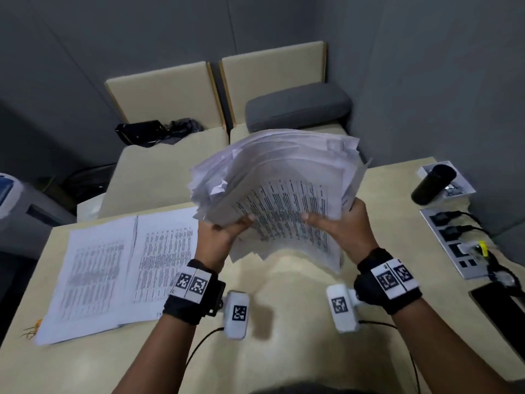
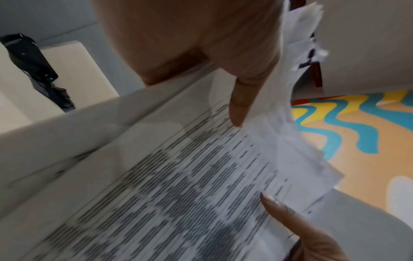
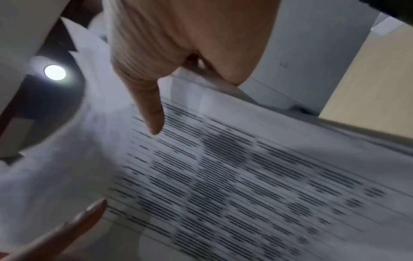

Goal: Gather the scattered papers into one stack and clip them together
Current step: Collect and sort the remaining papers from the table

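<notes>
A thick, uneven stack of printed papers (image 1: 281,191) is lifted above the table, its sheets fanned and bent. My left hand (image 1: 218,231) grips its lower left edge, thumb on top. My right hand (image 1: 346,226) grips the lower right side, thumb across the printed page. The left wrist view shows the thumb (image 2: 241,106) pressing the top sheet (image 2: 178,185). In the right wrist view a thumb (image 3: 152,113) lies on the printed sheet (image 3: 234,176). More printed papers (image 1: 113,268) lie flat on the table at the left. No clip is visible.
The beige table (image 1: 255,351) has a power strip (image 1: 454,243) with plugs at the right edge, a black cylinder (image 1: 433,183) in a white tray, and a dark flat object (image 1: 502,308) nearby. Beige chairs (image 1: 170,166), a black bag (image 1: 142,132) and a grey cushion (image 1: 298,106) stand beyond.
</notes>
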Tool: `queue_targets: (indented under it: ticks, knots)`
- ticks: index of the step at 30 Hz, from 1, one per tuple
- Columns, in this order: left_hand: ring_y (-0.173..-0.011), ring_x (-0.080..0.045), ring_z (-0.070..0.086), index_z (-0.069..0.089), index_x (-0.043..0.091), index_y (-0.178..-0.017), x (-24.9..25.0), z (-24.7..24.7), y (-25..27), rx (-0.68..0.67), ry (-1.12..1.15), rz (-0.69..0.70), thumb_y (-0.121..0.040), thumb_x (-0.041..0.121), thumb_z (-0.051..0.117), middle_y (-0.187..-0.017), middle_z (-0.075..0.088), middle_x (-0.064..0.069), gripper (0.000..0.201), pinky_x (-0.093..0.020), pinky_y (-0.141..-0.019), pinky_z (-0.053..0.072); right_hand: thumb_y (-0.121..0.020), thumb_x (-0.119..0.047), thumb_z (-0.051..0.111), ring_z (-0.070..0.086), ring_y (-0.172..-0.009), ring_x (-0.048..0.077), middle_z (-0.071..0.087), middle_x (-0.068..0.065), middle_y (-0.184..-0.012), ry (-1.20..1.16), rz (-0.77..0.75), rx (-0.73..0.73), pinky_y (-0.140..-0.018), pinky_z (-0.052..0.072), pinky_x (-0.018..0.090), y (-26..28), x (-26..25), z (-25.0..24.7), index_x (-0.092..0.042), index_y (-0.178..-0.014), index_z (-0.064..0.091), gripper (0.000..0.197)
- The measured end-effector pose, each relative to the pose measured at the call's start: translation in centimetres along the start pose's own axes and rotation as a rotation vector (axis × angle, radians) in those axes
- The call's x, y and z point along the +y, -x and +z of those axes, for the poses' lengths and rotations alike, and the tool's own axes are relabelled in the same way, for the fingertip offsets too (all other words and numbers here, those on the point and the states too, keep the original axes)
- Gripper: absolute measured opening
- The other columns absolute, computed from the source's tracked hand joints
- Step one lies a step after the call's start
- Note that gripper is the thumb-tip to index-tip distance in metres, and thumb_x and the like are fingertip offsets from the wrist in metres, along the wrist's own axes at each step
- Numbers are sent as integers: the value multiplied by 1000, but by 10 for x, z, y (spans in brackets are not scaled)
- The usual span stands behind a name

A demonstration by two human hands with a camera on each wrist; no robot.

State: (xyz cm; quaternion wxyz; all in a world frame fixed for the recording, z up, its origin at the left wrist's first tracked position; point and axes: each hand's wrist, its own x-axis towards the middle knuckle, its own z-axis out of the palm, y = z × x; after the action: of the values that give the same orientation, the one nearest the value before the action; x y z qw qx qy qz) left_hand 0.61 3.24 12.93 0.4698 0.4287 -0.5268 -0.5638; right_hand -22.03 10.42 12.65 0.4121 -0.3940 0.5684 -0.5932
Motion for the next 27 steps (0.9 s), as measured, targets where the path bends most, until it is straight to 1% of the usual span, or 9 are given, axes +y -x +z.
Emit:
queue_targets:
  ticks: [2,5,7,9,13,19,22,25,27]
  knots:
    - [-83,-1,69,60,-6,-116,1,-3,3,2,-57,1,-68,21,85,-92,73,3,60,-21,-77,56,-66,2,85,72,-92,9,75,-2,-99,-38,-18,53,-81,60,31,-3,1,3,-22,-106,65,52]
    - [-83,-10,71,66,12,-107,-10,-2,2,66,-62,-46,-73,-6,77,-90,76,3,40,-37,-77,58,-63,3,86,68,-104,21,67,7,-115,-80,-9,99,-85,58,37,-6,14,7,-34,-118,54,73]
    - [-89,-18,70,68,17,-104,-19,1,0,89,-97,-56,-75,-7,75,-94,76,0,38,-47,-85,56,-61,-3,88,66,-106,26,64,11,-120,-59,-17,126,-88,57,43,-7,22,8,-35,-117,56,72]
    - [-94,-27,69,69,20,-102,-25,2,-2,96,-113,-49,-76,-3,76,-99,74,-7,35,-55,-90,54,-63,3,86,69,-99,17,66,9,-115,-83,-13,150,-83,58,37,-8,26,11,-31,-112,58,66]
    - [-91,-19,72,69,17,-106,-19,8,-3,87,-54,-31,-75,0,78,-95,76,-2,37,-37,-84,59,-64,12,82,69,-82,0,66,-2,-100,-148,8,146,-68,56,19,-10,24,9,-28,-103,58,61]
    - [-76,-12,66,70,13,-89,-4,10,-7,89,-14,68,-68,10,82,-78,72,8,24,-23,-71,54,-61,-4,88,65,-98,8,63,-4,-109,-137,-6,116,-73,54,16,-10,16,2,-29,-102,64,54]
    - [-73,-9,63,69,15,-85,-2,10,-13,106,-40,113,-70,11,83,-76,69,11,21,-21,-68,52,-63,-9,89,65,-96,6,68,-4,-101,-79,-98,81,-75,54,18,-12,5,9,-22,-103,66,48]
    - [-71,-8,61,69,20,-82,-5,10,-18,145,-42,127,-69,27,84,-75,68,12,21,-20,-67,51,-63,-7,89,66,-97,10,70,0,-102,-70,-137,83,-79,55,20,-17,1,13,-16,-107,65,51]
    - [-68,-7,59,69,16,-82,-8,9,-20,211,-33,119,-69,30,82,-72,67,11,23,-21,-66,49,-61,-8,90,65,-100,9,66,-4,-109,-32,-73,46,-83,55,22,-20,11,12,-22,-111,63,58]
